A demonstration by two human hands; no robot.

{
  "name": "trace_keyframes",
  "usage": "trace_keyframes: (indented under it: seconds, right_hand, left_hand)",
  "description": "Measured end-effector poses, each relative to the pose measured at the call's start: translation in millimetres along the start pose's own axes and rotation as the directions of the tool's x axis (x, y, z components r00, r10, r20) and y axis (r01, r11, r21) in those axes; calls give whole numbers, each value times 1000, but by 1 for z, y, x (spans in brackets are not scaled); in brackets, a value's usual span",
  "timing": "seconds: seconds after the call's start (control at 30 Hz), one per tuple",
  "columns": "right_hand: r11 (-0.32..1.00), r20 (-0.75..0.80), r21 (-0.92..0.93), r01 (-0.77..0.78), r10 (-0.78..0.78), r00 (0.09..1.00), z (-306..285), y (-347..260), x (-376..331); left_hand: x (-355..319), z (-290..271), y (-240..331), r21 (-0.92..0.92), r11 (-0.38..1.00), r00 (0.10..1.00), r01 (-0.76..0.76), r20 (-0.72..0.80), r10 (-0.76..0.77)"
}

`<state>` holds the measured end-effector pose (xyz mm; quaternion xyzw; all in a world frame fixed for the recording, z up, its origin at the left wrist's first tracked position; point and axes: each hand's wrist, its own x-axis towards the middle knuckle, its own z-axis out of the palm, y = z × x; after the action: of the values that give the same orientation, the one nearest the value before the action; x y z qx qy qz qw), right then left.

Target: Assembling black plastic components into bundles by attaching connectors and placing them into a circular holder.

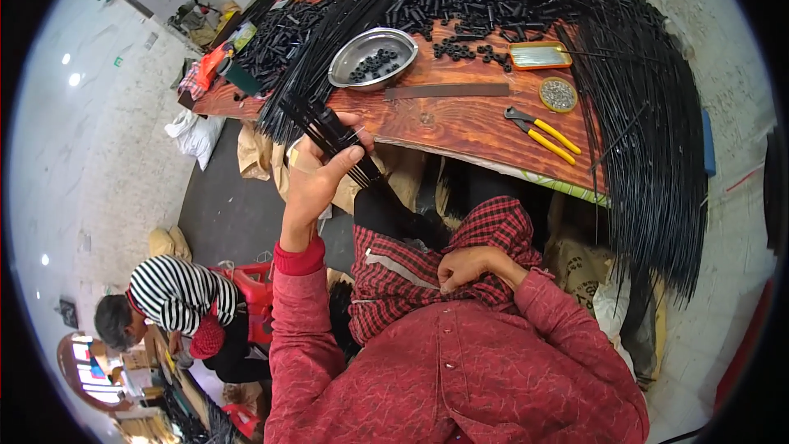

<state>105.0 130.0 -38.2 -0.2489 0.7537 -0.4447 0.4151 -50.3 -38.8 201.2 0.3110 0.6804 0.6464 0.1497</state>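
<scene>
My left hand (319, 173) is raised in front of the table's near edge, its thumb and fingers closed round a bundle of thin black rods (306, 119). A thicker black tubular piece (334, 126) sits among these rods, which slant down toward my lap. Low over my lap, my right hand (465, 268) is curled against the red-and-black checked cloth (394, 279). Its fingertips are pressed together, and whatever they pinch is too small to make out. Nearest both hands on the table are a flat dark metal strip (448, 91) and yellow-handled cutting pliers (542, 133).
The wooden table (485, 127) carries a metal bowl (373, 59) of black rings, a round tin (558, 94) of small metal parts and an orange-rimmed tray (539, 55). Long black rods (649, 140) hang over its right edge. A person in stripes (177, 288) sits at left.
</scene>
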Motion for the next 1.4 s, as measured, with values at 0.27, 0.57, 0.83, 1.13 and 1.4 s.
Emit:
trace_keyframes:
  seconds: [0.27,0.57,0.83,1.13,1.4]
  right_hand:
    - [964,3,262,-48,49,999,32,24,2]
    - [933,-27,334,-136,154,988,45,-6,-18]
    - [975,-912,202,94,152,382,-23,-113,-45]
    - [959,-997,14,283,-8,76,-59,-151,-15]
    - [979,-974,-160,124,-136,-181,-63,-150,-10]
  left_hand:
    - [20,-8,-15,-71,996,983,62,180,-49]
    - [15,-18,-77,-276,940,935,200,340,-99]
    - [9,-23,-97,-348,921,932,176,361,-41]
    - [1,-16,-55,-339,927,939,160,342,-37]
    - [20,1,-72,-376,891,922,253,372,-105]
